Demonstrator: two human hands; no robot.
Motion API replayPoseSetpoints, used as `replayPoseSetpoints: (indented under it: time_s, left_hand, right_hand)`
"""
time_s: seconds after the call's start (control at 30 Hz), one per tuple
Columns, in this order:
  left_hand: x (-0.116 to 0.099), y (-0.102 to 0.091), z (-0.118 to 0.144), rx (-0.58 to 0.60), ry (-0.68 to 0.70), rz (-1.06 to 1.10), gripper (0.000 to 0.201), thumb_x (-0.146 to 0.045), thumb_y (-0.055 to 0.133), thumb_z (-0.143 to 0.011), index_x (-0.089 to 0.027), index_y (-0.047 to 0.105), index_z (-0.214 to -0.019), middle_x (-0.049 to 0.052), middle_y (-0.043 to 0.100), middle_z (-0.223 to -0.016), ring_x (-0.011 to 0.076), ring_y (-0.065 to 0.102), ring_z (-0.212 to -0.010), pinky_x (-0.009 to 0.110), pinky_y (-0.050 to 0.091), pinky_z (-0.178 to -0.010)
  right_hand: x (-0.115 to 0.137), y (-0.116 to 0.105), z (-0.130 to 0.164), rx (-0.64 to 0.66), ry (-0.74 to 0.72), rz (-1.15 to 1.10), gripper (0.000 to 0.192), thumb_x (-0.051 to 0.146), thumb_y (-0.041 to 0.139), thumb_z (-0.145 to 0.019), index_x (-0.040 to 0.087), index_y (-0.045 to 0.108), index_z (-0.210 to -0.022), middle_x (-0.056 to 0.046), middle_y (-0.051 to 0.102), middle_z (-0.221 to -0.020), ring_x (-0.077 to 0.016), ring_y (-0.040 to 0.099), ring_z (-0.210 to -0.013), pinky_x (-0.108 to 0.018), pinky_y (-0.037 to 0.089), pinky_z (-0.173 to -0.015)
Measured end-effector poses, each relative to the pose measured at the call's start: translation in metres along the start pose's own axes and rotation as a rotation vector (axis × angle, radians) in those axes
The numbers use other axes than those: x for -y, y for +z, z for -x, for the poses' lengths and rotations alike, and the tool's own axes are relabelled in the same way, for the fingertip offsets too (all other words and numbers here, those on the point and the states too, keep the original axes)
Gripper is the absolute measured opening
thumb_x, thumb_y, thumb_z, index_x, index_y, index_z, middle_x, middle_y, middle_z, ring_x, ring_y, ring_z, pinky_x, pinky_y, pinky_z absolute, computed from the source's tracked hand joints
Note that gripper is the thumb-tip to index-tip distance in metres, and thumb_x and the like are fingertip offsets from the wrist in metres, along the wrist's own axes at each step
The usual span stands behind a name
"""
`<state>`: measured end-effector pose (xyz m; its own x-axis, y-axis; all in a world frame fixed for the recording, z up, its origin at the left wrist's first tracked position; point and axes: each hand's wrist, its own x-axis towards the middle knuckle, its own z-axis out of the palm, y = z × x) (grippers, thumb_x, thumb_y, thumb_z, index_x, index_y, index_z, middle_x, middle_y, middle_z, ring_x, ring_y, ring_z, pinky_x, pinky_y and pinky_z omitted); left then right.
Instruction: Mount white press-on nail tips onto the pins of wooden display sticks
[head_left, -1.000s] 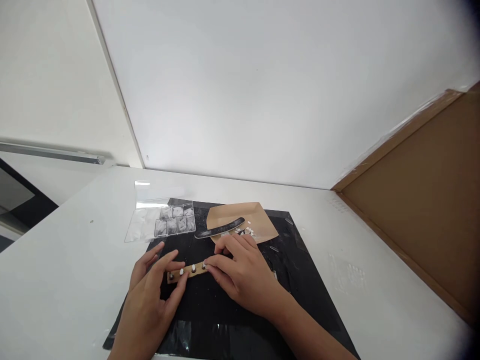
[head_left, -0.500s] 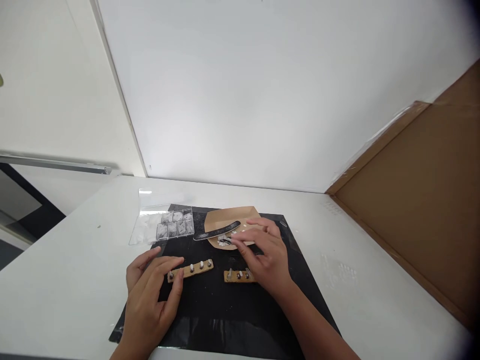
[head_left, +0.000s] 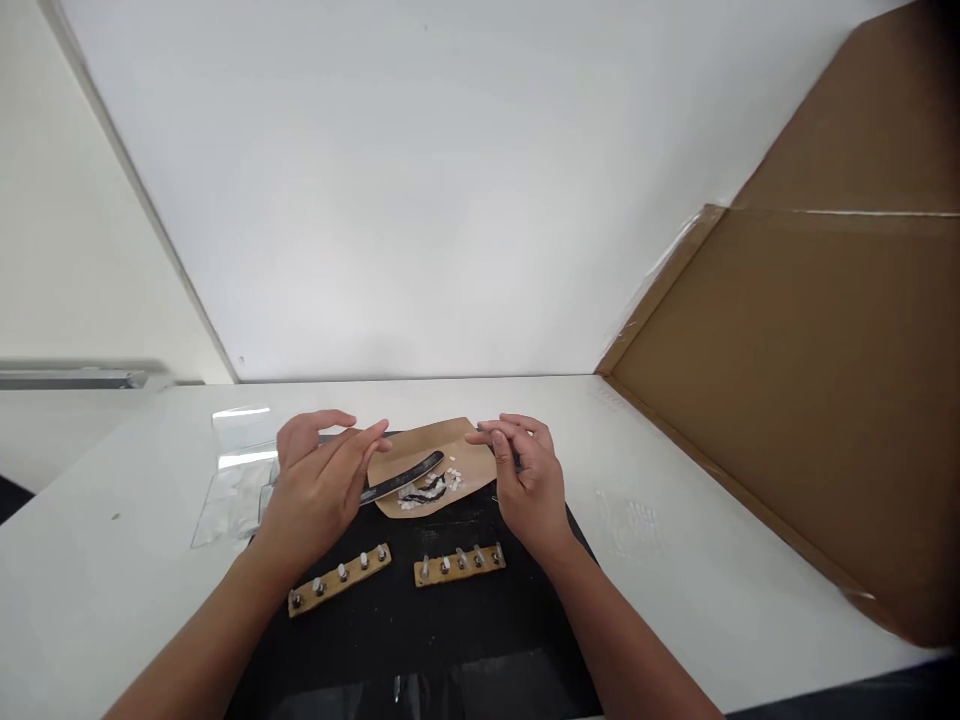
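Note:
My left hand [head_left: 319,485] is raised at the left of a brown paper tray [head_left: 469,432], with thumb and fingers pressed together. Whatever its fingertips hold is too small or hidden. Opposite it, my right hand [head_left: 529,480] is at the tray's right edge, its thumb against the fingers; I cannot make out anything in them. A black curved nail file [head_left: 405,476] lies across the tray, beside small white pieces [head_left: 454,480] and dark-and-white scraps. Nearer me are two wooden strips, a left strip [head_left: 330,592] and a right strip [head_left: 470,571], bearing small pegs with white or clear nail tips.
A black mat [head_left: 420,640] lies under the strips on the white table [head_left: 667,600]. A clear plastic case [head_left: 229,500] stands open, partly behind my left hand. Brown cardboard [head_left: 795,400] rises on the right, and a white wall [head_left: 390,200] stands behind.
My left hand has left the left strip and risen towards the tray. My right hand has drawn back from the tray's contents to its right edge, uncovering the right strip. The view has shifted right.

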<state>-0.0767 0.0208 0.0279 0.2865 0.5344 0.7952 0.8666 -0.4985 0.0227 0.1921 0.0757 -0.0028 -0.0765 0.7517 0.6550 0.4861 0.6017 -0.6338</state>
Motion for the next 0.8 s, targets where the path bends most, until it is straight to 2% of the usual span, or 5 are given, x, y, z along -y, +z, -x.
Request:
replayPoseSetpoints:
  time_s: [0.23, 0.37, 0.47, 0.63, 0.8]
  left_hand:
    - [0.021, -0.009, 0.015, 0.037, 0.072, -0.050, 0.035, -0.012, 0.072, -0.099, -0.039, 0.074, -0.122, -0.005, 0.086, -0.094, 0.0313, 0.071, -0.123, 0.056, 0.031, -0.109]
    - [0.028, -0.011, 0.014, 0.027, 0.059, -0.045, 0.017, -0.020, 0.078, -0.097, -0.036, 0.077, -0.099, -0.008, 0.084, -0.082, 0.0315, 0.073, -0.117, 0.058, 0.025, -0.110]
    - [0.029, -0.007, 0.015, 0.039, 0.038, -0.051, 0.014, -0.024, 0.080, -0.096, -0.034, 0.077, -0.087, -0.009, 0.082, -0.075, 0.0312, 0.074, -0.115, 0.057, 0.023, -0.111]
    - [0.025, -0.001, 0.017, 0.054, 0.004, -0.029, 0.015, -0.018, 0.072, -0.101, -0.032, 0.077, -0.102, -0.006, 0.085, -0.085, 0.0298, 0.075, -0.117, 0.054, 0.025, -0.108]
    - [0.022, 0.004, 0.020, 0.095, -0.025, -0.007, 0.043, -0.005, 0.057, -0.104, -0.029, 0.064, -0.139, 0.001, 0.086, -0.107, 0.0287, 0.072, -0.122, 0.052, 0.027, -0.105]
  right_hand:
    - [0.006, 0.003, 0.003, 0.095, -0.023, 0.029, 0.023, 0.035, 0.058, -0.110, 0.033, 0.079, -0.117, -0.004, 0.084, -0.104, -0.0319, 0.061, -0.132, -0.056, 0.052, -0.107]
    - [0.002, 0.004, 0.004, 0.093, -0.040, 0.053, 0.016, 0.036, 0.067, -0.105, 0.035, 0.082, -0.109, -0.003, 0.084, -0.102, -0.0320, 0.064, -0.129, -0.054, 0.052, -0.105]
    - [-0.002, 0.004, 0.004, 0.070, -0.053, 0.076, 0.009, 0.040, 0.076, -0.099, 0.034, 0.082, -0.096, -0.002, 0.083, -0.099, -0.0320, 0.067, -0.123, -0.053, 0.052, -0.103]
    - [0.000, 0.002, 0.002, 0.182, -0.062, 0.112, 0.020, 0.036, 0.062, -0.108, 0.036, 0.082, -0.103, -0.002, 0.082, -0.106, -0.0307, 0.065, -0.127, -0.054, 0.049, -0.106]
    - [0.000, 0.002, 0.002, 0.248, -0.094, 0.097, 0.030, 0.022, 0.050, -0.110, 0.034, 0.076, -0.120, -0.002, 0.082, -0.114, -0.0296, 0.059, -0.137, -0.053, 0.049, -0.110]
